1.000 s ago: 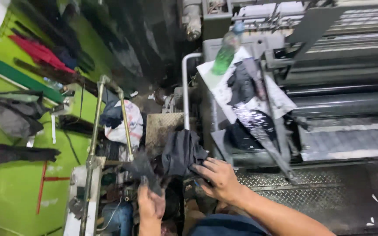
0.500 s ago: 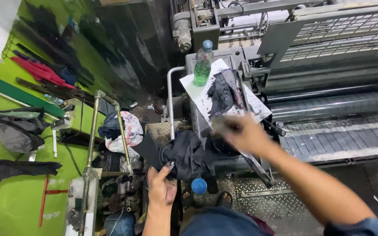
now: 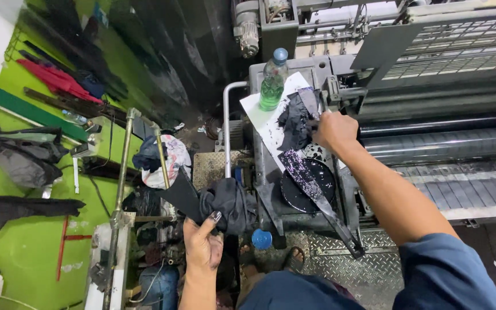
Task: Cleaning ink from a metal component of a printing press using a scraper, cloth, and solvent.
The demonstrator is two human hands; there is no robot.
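Left hand (image 3: 202, 244): fingers still gripping dark cloth (image 3: 228, 204), lower centre.
Right hand (image 3: 333, 129): moved up; fingers now closed on inky rag (image 3: 295, 120), upper centre.

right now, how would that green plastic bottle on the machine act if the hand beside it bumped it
The green bottle stands upright, tall and narrow, so it would probably tip easily. It looks only partly full, so it is likely light and top-heavy. It stands on a loose white sheet, which might slide under it; once down, its round body would probably roll.
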